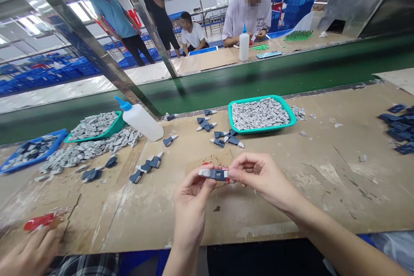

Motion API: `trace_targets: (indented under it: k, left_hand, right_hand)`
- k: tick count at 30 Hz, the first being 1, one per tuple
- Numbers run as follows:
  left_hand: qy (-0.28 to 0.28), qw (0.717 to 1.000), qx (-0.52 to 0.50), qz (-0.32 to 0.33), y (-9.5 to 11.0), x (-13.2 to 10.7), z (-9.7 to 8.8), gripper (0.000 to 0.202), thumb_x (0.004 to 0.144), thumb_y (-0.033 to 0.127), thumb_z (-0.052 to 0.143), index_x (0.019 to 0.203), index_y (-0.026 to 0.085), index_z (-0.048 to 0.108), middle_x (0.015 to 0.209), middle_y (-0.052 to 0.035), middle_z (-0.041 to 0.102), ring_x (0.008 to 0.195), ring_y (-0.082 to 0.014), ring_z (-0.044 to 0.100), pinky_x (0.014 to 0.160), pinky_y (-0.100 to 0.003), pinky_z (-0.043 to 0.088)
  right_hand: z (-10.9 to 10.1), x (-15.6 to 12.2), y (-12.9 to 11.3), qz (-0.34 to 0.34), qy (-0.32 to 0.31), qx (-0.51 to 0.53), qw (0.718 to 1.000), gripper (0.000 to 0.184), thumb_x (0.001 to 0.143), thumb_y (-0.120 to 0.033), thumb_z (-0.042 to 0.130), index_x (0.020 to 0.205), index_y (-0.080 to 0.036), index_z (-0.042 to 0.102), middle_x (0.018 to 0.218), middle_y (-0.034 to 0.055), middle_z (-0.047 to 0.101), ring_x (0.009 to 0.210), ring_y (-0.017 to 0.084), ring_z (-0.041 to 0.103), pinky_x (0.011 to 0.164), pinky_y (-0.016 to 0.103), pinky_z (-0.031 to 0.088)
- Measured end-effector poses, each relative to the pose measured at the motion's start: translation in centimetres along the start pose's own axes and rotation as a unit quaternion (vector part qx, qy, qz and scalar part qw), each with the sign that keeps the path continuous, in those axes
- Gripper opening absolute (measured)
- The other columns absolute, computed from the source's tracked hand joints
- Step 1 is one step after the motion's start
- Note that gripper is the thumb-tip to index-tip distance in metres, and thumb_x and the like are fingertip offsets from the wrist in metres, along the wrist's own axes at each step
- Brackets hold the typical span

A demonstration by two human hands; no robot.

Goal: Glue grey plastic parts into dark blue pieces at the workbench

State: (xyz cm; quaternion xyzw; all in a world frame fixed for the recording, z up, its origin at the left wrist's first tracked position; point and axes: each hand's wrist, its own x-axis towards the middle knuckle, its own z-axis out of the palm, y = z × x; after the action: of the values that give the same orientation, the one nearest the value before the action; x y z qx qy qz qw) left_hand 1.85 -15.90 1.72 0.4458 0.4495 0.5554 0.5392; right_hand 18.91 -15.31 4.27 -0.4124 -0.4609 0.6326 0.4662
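Observation:
My left hand and my right hand together pinch a small dark blue plastic part with a grey tip above the bench. My left fingers hold its left end from below, and my right fingertips grip its right end. Bits of red show behind it, partly hidden by my fingers. Several loose blue-and-grey parts lie just beyond my hands. A small brown sheet with dark specks lies under them. At the lower left, a co-worker's hand is near a red piece.
A teal tray of grey pieces and a white glue bottle with a blue nozzle stand on the scuffed bench. Blue tray and heaped grey pieces lie left; dark blue parts lie right. A green conveyor belt runs behind.

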Motion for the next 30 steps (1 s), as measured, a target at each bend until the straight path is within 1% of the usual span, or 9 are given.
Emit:
trace_targets:
  k: [8, 11, 14, 20, 24, 25, 27, 29, 30]
  left_hand:
    - [-0.013, 1.000, 0.017, 0.005, 0.1, -0.5, 0.6, 0.024, 0.072, 0.017, 0.072, 0.096, 0.022, 0.072, 0.094, -0.0047, 0.074, 0.093, -0.0195, 0.067, 0.084, -0.028, 0.055]
    - [-0.006, 0.999, 0.044, 0.015, -0.3, -1.0, 0.8, 0.030, 0.072, 0.017, 0.073, 0.101, 0.024, 0.072, 0.095, -0.0050, 0.074, 0.096, -0.0209, 0.067, 0.086, -0.030, 0.054]
    - [0.001, 0.997, 0.071, 0.030, -0.7, -1.2, 1.0, 0.032, 0.072, 0.017, 0.072, 0.103, 0.024, 0.072, 0.099, -0.0056, 0.073, 0.100, -0.0226, 0.066, 0.090, -0.033, 0.053]
    - [-0.043, 0.997, 0.020, -0.054, -0.7, -0.4, 1.4, 0.049, 0.068, 0.017, 0.076, 0.116, 0.022, 0.065, 0.111, -0.0083, 0.069, 0.108, -0.0267, 0.062, 0.093, -0.036, 0.051]
    - [-0.031, 0.997, -0.005, -0.070, -0.1, 0.4, 1.6, 0.054, 0.071, 0.022, 0.073, 0.124, 0.018, 0.059, 0.116, -0.0120, 0.066, 0.112, -0.0273, 0.059, 0.095, -0.036, 0.050]
    - [-0.027, 0.997, 0.000, -0.066, 0.0, 0.8, 1.3, 0.056, 0.073, 0.024, 0.072, 0.127, 0.018, 0.056, 0.117, -0.0127, 0.066, 0.112, -0.0269, 0.059, 0.096, -0.037, 0.048]
    - [-0.016, 0.998, 0.035, -0.051, 0.0, 1.9, -0.1, 0.061, 0.076, 0.027, 0.069, 0.132, 0.016, 0.050, 0.116, -0.0135, 0.066, 0.112, -0.0256, 0.059, 0.098, -0.038, 0.046]
    - [0.010, 0.995, 0.100, -0.014, -0.3, 3.7, -2.5, 0.063, 0.076, 0.029, 0.068, 0.133, 0.015, 0.048, 0.115, -0.0138, 0.067, 0.111, -0.0246, 0.060, 0.099, -0.037, 0.046]
    - [0.025, 0.989, 0.145, 0.012, -0.5, 4.7, -3.9, 0.063, 0.076, 0.031, 0.068, 0.133, 0.014, 0.048, 0.115, -0.0140, 0.067, 0.110, -0.0245, 0.061, 0.099, -0.037, 0.046]
  right_hand:
    - [-0.1, -0.3, 0.1, 0.016, -0.006, -0.027, 1.000, 0.026, 0.072, -0.039, 0.073, 0.075, -0.016, 0.062, 0.069, 0.0012, 0.064, 0.066, 0.013, 0.059, 0.062, 0.024, 0.044]
    - [-0.3, -0.5, 0.4, 0.046, -0.034, -0.050, 0.997, 0.028, 0.075, -0.040, 0.071, 0.081, -0.019, 0.055, 0.063, -0.0023, 0.060, 0.063, 0.012, 0.056, 0.061, 0.024, 0.042]
    - [-0.7, -0.4, 0.7, 0.049, -0.054, -0.062, 0.995, 0.030, 0.076, -0.040, 0.071, 0.087, -0.020, 0.051, 0.067, -0.0035, 0.058, 0.063, 0.011, 0.054, 0.060, 0.023, 0.040]
    - [-0.9, 0.5, 0.9, 0.038, -0.039, -0.054, 0.997, 0.032, 0.073, -0.038, 0.073, 0.084, -0.019, 0.049, 0.076, -0.0002, 0.062, 0.068, 0.012, 0.057, 0.063, 0.024, 0.043]
    - [-2.3, 2.2, -0.1, 0.062, -0.072, -0.084, 0.992, 0.034, 0.082, -0.051, 0.057, 0.086, -0.018, 0.054, 0.082, 0.0042, 0.065, 0.065, 0.013, 0.059, 0.050, 0.020, 0.040]
    - [-3.2, 2.9, -0.4, 0.056, -0.056, -0.109, 0.991, 0.036, 0.084, -0.054, 0.052, 0.088, -0.018, 0.056, 0.086, 0.0056, 0.066, 0.064, 0.013, 0.059, 0.048, 0.020, 0.039]
    - [-5.6, 4.6, -0.8, 0.020, 0.021, -0.174, 0.984, 0.037, 0.086, -0.054, 0.047, 0.091, -0.019, 0.058, 0.091, 0.0069, 0.067, 0.067, 0.014, 0.061, 0.048, 0.021, 0.041]
    - [-8.6, 6.7, -1.0, -0.026, 0.110, -0.271, 0.956, 0.032, 0.086, -0.048, 0.049, 0.091, -0.019, 0.059, 0.092, 0.0073, 0.068, 0.070, 0.016, 0.062, 0.052, 0.023, 0.044]
    - [-10.1, 7.7, -1.1, -0.047, 0.143, -0.332, 0.931, 0.028, 0.086, -0.044, 0.051, 0.091, -0.018, 0.061, 0.091, 0.0073, 0.068, 0.072, 0.017, 0.063, 0.055, 0.024, 0.045]
